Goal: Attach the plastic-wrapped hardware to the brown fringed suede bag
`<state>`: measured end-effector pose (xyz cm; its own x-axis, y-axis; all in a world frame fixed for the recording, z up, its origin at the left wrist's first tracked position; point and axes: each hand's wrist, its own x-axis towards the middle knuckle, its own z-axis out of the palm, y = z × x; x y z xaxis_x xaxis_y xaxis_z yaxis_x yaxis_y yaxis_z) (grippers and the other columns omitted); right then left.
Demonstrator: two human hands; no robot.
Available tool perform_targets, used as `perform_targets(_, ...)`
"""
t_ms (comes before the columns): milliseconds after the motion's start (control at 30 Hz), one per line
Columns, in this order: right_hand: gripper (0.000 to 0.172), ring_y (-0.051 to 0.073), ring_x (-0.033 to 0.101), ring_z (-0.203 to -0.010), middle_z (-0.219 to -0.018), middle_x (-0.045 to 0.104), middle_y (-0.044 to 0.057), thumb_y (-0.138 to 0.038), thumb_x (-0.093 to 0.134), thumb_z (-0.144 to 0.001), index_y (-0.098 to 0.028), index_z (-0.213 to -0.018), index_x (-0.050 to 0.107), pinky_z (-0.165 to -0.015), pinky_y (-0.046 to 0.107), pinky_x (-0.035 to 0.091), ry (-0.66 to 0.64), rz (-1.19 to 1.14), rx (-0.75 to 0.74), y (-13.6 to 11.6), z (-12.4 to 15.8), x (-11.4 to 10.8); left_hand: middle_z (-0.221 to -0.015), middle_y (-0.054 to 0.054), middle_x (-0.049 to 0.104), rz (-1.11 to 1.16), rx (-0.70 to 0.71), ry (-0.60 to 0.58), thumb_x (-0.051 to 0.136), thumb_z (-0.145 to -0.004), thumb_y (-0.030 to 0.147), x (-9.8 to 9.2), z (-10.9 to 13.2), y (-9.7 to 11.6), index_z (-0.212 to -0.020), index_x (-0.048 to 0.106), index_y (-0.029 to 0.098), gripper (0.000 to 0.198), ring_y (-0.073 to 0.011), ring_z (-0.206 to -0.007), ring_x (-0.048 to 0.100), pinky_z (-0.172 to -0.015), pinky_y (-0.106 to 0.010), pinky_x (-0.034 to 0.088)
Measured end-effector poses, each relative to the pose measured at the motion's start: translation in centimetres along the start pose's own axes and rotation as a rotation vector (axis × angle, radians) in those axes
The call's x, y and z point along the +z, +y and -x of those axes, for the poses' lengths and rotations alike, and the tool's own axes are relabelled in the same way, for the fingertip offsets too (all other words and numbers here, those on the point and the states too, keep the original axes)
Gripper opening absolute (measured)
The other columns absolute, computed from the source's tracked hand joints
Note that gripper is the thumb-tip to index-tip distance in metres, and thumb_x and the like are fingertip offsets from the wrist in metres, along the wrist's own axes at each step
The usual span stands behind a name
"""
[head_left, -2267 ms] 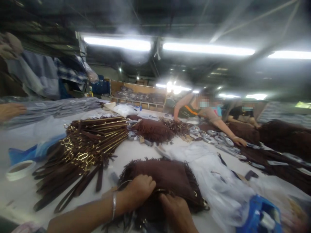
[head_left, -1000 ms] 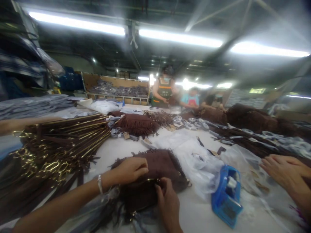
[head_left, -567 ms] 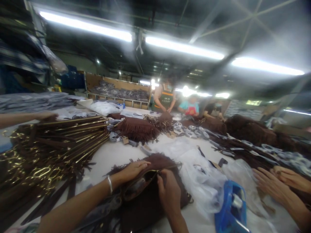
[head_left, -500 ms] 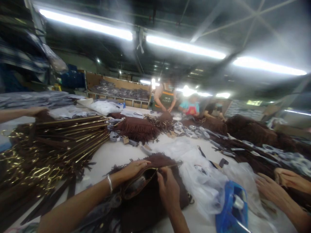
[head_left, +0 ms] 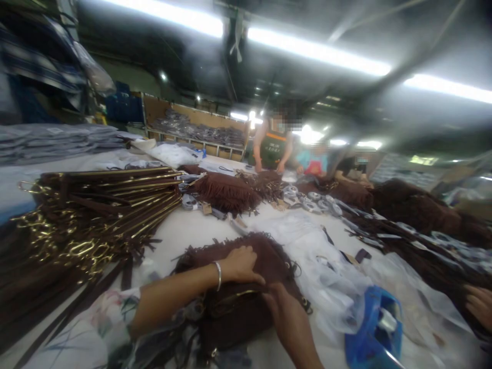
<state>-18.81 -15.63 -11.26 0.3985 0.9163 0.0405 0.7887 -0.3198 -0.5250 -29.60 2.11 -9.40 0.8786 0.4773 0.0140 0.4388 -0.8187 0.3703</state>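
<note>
A dark brown fringed bag (head_left: 238, 323) lies on the white table before me, with a gold-toned zipper (head_left: 238, 296) across it. My left hand (head_left: 240, 266), with a silver bangle at the wrist, presses on the bag's upper side, fingers curled into the brown material. At the right end of the zipper, my right hand (head_left: 286, 312) grips the bag near my left thumb. Its fingertips are partly hidden, so I cannot make out whether a zipper pull is between them. Small metal rings show along the bag's right edge.
Brown straps with gold clasps (head_left: 115, 205) are heaped at left. Another fringed bag (head_left: 226, 189) lies farther back. To the right are clear plastic bags (head_left: 319, 271), a blue tape dispenser (head_left: 372, 328) and a co-worker's hand (head_left: 480, 305). Several people work beyond.
The bag's opening, gaping before, now looks closed or nearly so. My left hand has moved right along the bag, close to my right hand. The co-worker's hands have shifted right, mostly out of view.
</note>
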Motion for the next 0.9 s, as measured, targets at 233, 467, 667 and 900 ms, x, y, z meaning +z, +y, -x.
perform_targets(233,0.019,0.022,0.068,-0.083,-0.089,0.071,0.003,-0.023,0.042,-0.099,-0.022,-0.09,0.059,-0.068,0.028,0.039,0.036,0.164,-0.041,-1.3,1.7,1.4,-0.114,-0.018,0.059,-0.116,-0.034,-0.055,0.057,-0.066,0.086,1.2,-0.5,-0.1,-0.107,0.064,0.014,0.083,-0.0374,-0.105,0.056,-0.088,-0.049,0.05)
perform_targets(467,0.019,0.022,0.069,-0.083,-0.088,0.07,0.002,-0.023,0.041,-0.099,-0.023,-0.089,0.057,-0.065,0.029,0.039,0.005,0.146,0.032,-1.3,1.8,1.3,-0.116,-0.018,0.059,-0.135,-0.034,-0.099,0.059,-0.065,0.085,0.8,-1.0,0.1,-0.108,0.063,0.014,0.083,-0.0365,-0.107,0.057,-0.089,-0.045,0.051)
perform_targets(667,0.031,0.027,0.06,-0.11,-0.115,0.062,0.006,-0.024,0.064,-0.083,-0.022,-0.113,0.055,-0.087,0.035,0.044,0.058,0.016,-0.059,-0.3,2.0,0.0,-0.114,-0.017,0.06,-0.113,-0.036,-0.123,0.059,-0.067,0.082,0.1,-0.9,0.0,-0.098,0.065,0.016,0.073,-0.036,-0.105,0.059,-0.085,-0.042,0.05)
perform_targets(900,0.03,0.027,0.058,-0.108,-0.113,0.06,0.007,-0.03,0.064,-0.085,-0.024,-0.112,0.055,-0.09,0.04,0.046,0.205,-0.083,-0.11,2.9,3.4,0.1,-0.109,-0.015,0.06,-0.088,-0.021,-0.125,0.062,-0.07,0.077,-0.3,-0.6,-0.1,-0.092,0.063,0.018,0.064,-0.0343,-0.101,0.059,-0.081,-0.041,0.049)
